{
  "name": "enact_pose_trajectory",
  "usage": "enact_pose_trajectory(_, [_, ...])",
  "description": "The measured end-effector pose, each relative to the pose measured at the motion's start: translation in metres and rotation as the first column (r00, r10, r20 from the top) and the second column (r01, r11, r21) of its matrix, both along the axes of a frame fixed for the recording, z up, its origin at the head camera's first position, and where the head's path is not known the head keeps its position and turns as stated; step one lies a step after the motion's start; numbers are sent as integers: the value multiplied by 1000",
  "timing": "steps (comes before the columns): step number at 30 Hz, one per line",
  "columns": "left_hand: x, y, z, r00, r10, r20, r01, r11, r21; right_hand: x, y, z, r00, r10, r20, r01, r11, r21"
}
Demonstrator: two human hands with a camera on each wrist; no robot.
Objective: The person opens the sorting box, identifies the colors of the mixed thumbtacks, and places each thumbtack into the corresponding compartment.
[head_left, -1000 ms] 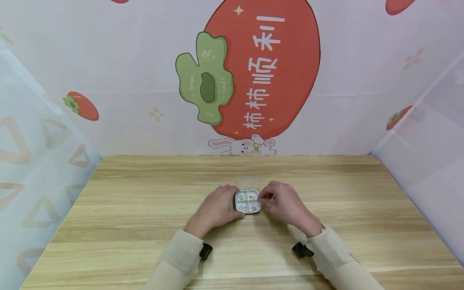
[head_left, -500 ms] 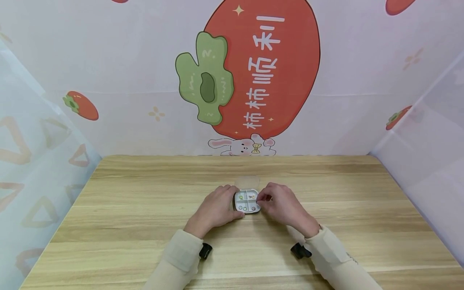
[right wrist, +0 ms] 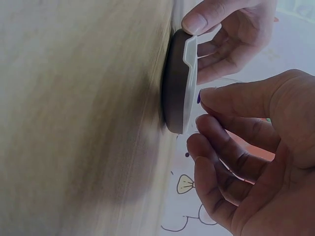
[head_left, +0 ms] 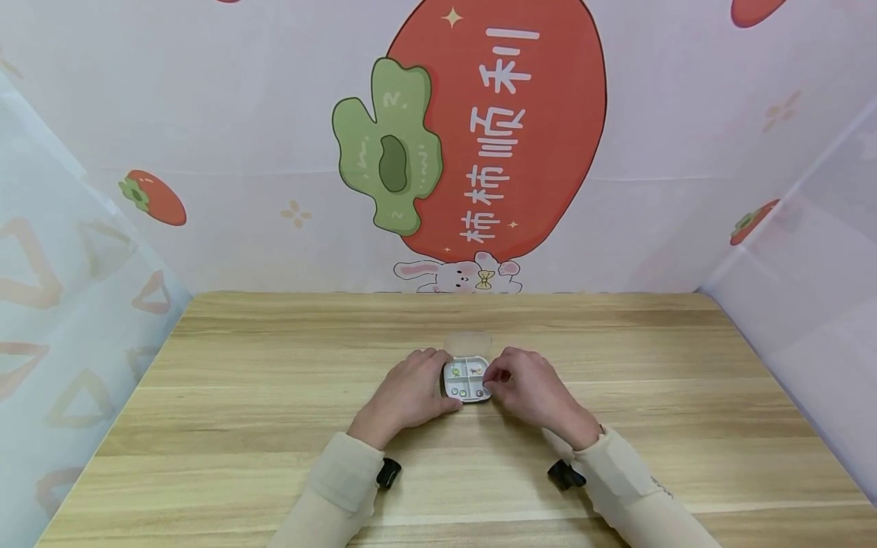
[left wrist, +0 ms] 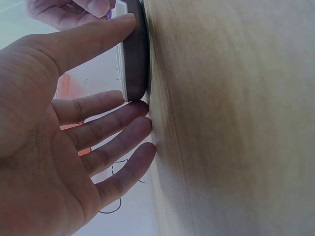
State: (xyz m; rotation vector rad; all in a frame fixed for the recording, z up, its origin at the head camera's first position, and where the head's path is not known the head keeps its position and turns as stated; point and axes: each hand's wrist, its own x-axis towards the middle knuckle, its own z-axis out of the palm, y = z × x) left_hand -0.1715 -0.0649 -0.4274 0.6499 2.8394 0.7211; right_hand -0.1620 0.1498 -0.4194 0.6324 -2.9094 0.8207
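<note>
A small pill box (head_left: 468, 380) with a white divided tray and a dark base lies flat on the table, its clear lid (head_left: 468, 343) folded back. My left hand (head_left: 411, 390) holds it from the left, thumb at the near edge and fingertips at the far side. Over the tray's right edge, near the front right compartment, my right hand (head_left: 527, 387) pinches a tiny purple piece (right wrist: 199, 96) between thumb and index finger; most of that piece is hidden. Small round pieces (head_left: 458, 393) sit in the front left compartment, and small coloured pieces show in the back compartments.
The wood-grain table (head_left: 274, 365) extends around both hands. A white printed cloth (head_left: 226, 99) with a big red persimmon hangs behind it, and cloth also bounds both sides. A black wrist device (head_left: 388, 473) is by the left sleeve, another (head_left: 566, 475) by the right.
My right hand has shifted slightly left and nearer to me, from beside the box's right edge to over it. The left hand and the box stay put.
</note>
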Motion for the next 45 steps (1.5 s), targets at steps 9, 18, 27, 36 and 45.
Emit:
enact_pose_trajectory(9, [0, 0, 0, 1000, 0, 1, 0, 1000, -3, 0, -1, -4, 1000, 9, -16, -9, 1000, 17])
enact_pose_trajectory(18, [-1, 0, 0, 1000, 0, 7, 0, 1000, 1, -1, -2, -6, 1000, -6, -14, 6, 1000, 28])
enact_pose_trajectory(27, [0, 1, 1, 1000, 0, 5, 0, 1000, 1, -1, -2, -7, 1000, -9, -21, 9, 999, 31])
enact_pose_trajectory(36, [0, 1, 1, 1000, 8, 8, -8, 1000, -1, 0, -3, -6, 1000, -25, 6, 25, 999, 31])
enact_pose_trajectory(45, [0, 1, 1, 1000, 10, 13, -10, 1000, -1, -1, -3, -6, 1000, -22, 4, 22, 999, 34])
